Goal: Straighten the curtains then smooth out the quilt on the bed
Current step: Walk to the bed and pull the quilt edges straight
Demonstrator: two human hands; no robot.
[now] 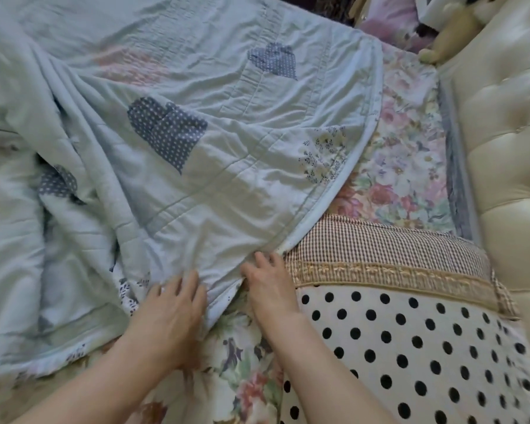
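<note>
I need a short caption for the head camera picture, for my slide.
Both hands, left hand and right hand, grip the pale blue quilt at its corner.

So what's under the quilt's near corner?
A floral sheet shows below the quilt edge, beside a dotted pillow. Both hands rest there. Further under is covered.

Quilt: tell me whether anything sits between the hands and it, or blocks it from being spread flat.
Nothing separates them: the left hand and right hand already rest on the quilt at its near edge. The polka-dot pillow lies just right of that edge, beside it. The bunched folds on the left are the quilt's own.
</note>
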